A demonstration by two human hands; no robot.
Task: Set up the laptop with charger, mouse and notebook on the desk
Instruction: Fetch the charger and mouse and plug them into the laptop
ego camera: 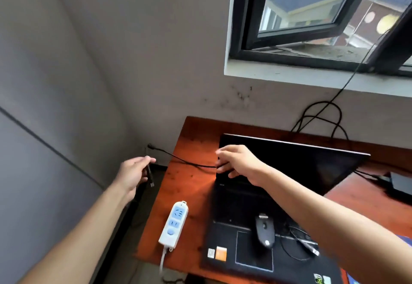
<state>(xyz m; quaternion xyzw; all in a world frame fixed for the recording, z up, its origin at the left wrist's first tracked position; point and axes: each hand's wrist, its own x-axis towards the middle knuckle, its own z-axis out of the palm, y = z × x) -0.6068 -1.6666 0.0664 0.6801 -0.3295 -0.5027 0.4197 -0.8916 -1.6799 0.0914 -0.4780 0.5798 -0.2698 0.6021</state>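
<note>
A black laptop (289, 172) stands open on the reddish wooden desk (191, 185). My right hand (238, 163) grips the left edge of its screen near the hinge. A black charger cable (178, 158) runs from the laptop's left side across the desk corner to my left hand (133, 172), which pinches the cable's plug end off the desk's left edge. A black mouse (264, 230) lies on the laptop's keyboard deck, its cable (298, 241) coiled beside it. A black charger brick (401, 183) sits at the right edge. A blue object at the lower right corner is barely visible.
A white and blue power strip (174, 223) lies on the desk left of the laptop, its cord hanging over the front edge. Grey walls close in on the left and behind. An open window (312, 15) sits above the desk, with black cables (321, 118) looping below it.
</note>
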